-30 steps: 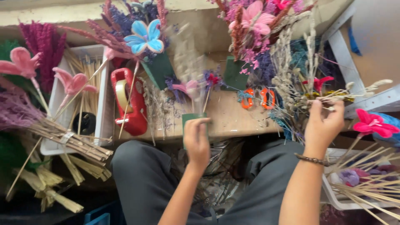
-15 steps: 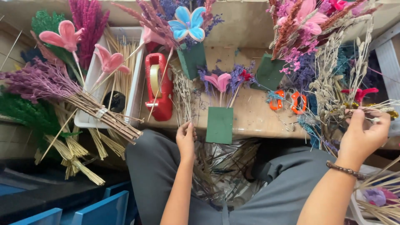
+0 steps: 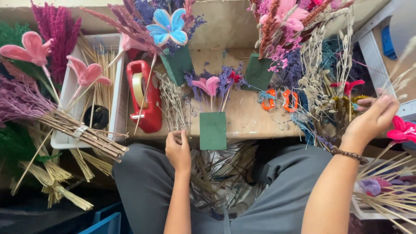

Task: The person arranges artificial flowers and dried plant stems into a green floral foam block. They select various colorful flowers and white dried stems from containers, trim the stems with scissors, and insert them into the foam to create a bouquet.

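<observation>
My left hand (image 3: 178,149) is closed around a thin pale dried sprig (image 3: 171,106) at the tabletop (image 3: 247,117) edge, just beside the dark green foam block (image 3: 212,130) that already holds a pink flower (image 3: 208,85). It has shifted left of the block since a moment ago. Farther out, my right hand (image 3: 372,120) has pushed deeper among the beige dried stems (image 3: 323,82), fingers curled; whether it grips one I cannot tell.

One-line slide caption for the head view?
Left hand holds a dried sprig beside a green foam block; right hand reaches among dried stems.
</observation>
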